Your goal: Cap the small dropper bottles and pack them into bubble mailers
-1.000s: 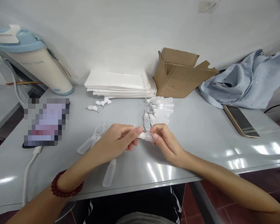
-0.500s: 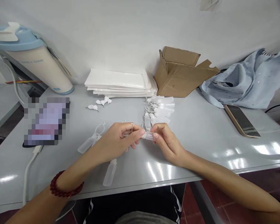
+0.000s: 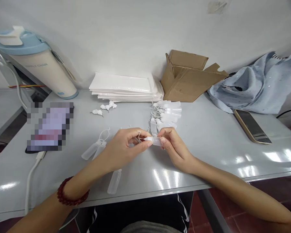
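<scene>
Bottle [image 3: 156,141] | tip [image 3: 145,139] leftward, long axis crosswise | grip: left hand [image 3: 126,145], right hand [image 3: 176,150] both pinched onto it

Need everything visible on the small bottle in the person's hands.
The small bottle looks like translucent, whitish plastic, with a white tapered end towards the left and a thin pale loop beside that end. It is held roughly sideways in front of the pile of similar bottles. The left hand pinches near the white end, the right hand the other end. Fingers hide parts of it.
</scene>
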### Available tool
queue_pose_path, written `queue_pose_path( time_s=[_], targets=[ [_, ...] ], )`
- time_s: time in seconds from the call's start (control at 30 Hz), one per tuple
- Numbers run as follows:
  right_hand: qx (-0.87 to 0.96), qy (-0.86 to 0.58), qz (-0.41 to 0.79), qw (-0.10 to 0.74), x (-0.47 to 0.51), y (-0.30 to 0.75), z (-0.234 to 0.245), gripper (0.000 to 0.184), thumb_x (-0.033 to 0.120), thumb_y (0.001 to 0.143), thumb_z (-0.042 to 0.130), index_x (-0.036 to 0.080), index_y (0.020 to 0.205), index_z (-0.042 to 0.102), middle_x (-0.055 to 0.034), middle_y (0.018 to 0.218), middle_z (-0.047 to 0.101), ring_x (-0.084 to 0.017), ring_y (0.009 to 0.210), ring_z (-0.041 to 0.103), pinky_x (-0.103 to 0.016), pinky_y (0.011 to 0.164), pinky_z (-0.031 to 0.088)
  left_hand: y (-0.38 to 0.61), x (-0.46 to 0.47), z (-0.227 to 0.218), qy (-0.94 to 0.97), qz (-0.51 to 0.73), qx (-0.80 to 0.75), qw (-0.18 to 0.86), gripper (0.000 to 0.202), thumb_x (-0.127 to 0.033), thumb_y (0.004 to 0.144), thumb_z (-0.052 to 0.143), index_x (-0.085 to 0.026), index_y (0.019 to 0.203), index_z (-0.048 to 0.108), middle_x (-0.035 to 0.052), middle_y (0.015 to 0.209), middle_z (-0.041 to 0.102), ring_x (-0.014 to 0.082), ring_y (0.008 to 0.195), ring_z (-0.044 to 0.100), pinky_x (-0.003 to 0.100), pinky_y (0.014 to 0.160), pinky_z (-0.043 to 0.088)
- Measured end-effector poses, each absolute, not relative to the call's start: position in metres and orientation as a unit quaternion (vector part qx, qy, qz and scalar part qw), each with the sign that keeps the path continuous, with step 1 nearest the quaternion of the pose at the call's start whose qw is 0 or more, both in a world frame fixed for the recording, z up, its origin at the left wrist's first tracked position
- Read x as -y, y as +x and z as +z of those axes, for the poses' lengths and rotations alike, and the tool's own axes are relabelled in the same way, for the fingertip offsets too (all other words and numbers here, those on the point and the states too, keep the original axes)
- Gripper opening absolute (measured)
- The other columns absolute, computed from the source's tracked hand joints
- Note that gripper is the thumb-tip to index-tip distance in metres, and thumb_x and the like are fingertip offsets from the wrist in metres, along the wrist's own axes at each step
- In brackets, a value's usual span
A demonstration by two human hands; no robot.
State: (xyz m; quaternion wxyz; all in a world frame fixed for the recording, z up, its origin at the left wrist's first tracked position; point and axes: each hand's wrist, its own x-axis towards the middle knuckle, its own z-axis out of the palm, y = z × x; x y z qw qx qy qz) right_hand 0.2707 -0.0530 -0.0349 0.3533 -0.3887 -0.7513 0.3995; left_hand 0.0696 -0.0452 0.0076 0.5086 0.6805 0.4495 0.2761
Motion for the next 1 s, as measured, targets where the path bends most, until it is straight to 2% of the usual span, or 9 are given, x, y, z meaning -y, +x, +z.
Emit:
queue_pose_path(
  time_s=[0.17, 0.3, 0.43, 0.6, 0.7, 0.83, 1.0],
  targets=[
    [0.774, -0.382, 0.360, 0.353, 0.053, 0.271, -0.034, 0.012, 0.029, 0.096, 0.041, 0.022, 0.106, 0.039, -0.0005, 0.081, 0.051, -0.014, 0.068, 0.050, -0.027, 0.060, 0.044, 0.068, 0.043, 0.006, 0.623, 0.258, -0.494, 0.549, 0.022, -0.041, 0.083, 0.059, -0.021, 0.087, 0.069, -0.0019, 0.072, 0.061, 0.0117, 0.063, 0.054, 0.020, 0.054, 0.044],
    [0.808, -0.382, 0.253, 0.370, 0.052, 0.270, -0.036, 0.014, 0.027, 0.095, 0.042, 0.021, 0.108, 0.042, -0.0056, 0.092, 0.056, -0.016, 0.076, 0.057, -0.030, 0.064, 0.048, 0.066, 0.038, 0.004, 0.595, 0.246, -0.495, 0.584, 0.026, -0.042, 0.084, 0.058, -0.019, 0.081, 0.070, -0.0013, 0.070, 0.062, 0.0113, 0.061, 0.056, 0.023, 0.057, 0.047],
    [0.828, -0.363, 0.174, 0.390, 0.051, 0.268, -0.038, 0.015, 0.027, 0.096, 0.041, 0.021, 0.110, 0.042, -0.0069, 0.094, 0.059, -0.018, 0.080, 0.059, -0.032, 0.065, 0.050, 0.065, 0.036, 0.002, 0.570, 0.229, -0.487, 0.621, 0.032, -0.046, 0.084, 0.057, -0.017, 0.073, 0.068, 0.0003, 0.072, 0.064, 0.0114, 0.060, 0.057, 0.024, 0.056, 0.047],
    [0.838, -0.347, 0.129, 0.400, 0.048, 0.266, -0.039, 0.014, 0.025, 0.096, 0.043, 0.020, 0.108, 0.045, -0.0062, 0.088, 0.059, -0.019, 0.078, 0.058, -0.033, 0.065, 0.050, 0.066, 0.037, 0.004, 0.551, 0.218, -0.475, 0.651, 0.036, -0.045, 0.083, 0.058, -0.017, 0.062, 0.063, -0.0018, 0.062, 0.059, 0.0095, 0.055, 0.052, 0.021, 0.054, 0.044],
    [0.842, -0.339, 0.115, 0.403, 0.047, 0.267, -0.041, 0.016, 0.025, 0.096, 0.043, 0.018, 0.109, 0.049, -0.0063, 0.083, 0.059, -0.018, 0.074, 0.056, -0.032, 0.063, 0.050, 0.066, 0.038, 0.005, 0.578, 0.223, -0.479, 0.622, 0.037, -0.044, 0.084, 0.058, -0.017, 0.061, 0.062, -0.0028, 0.058, 0.057, 0.0092, 0.054, 0.052, 0.021, 0.055, 0.043],
    [0.839, -0.330, 0.119, 0.416, 0.048, 0.270, -0.040, 0.020, 0.026, 0.097, 0.040, 0.016, 0.107, 0.054, -0.0055, 0.076, 0.059, -0.017, 0.068, 0.055, -0.030, 0.058, 0.047, 0.068, 0.043, 0.005, 0.661, 0.244, -0.474, 0.528, 0.029, -0.038, 0.087, 0.055, -0.017, 0.069, 0.066, -0.0014, 0.065, 0.062, 0.0119, 0.064, 0.057, 0.022, 0.061, 0.044],
    [0.788, -0.395, 0.282, 0.380, 0.050, 0.273, -0.028, 0.022, 0.025, 0.096, 0.039, 0.016, 0.095, 0.059, -0.0002, 0.067, 0.058, -0.011, 0.054, 0.050, -0.024, 0.050, 0.040, 0.074, 0.048, 0.003, 0.729, 0.256, -0.455, 0.443, 0.023, -0.029, 0.088, 0.053, -0.017, 0.078, 0.070, -0.0017, 0.068, 0.064, 0.0122, 0.066, 0.057, 0.022, 0.062, 0.043]
  ],
)
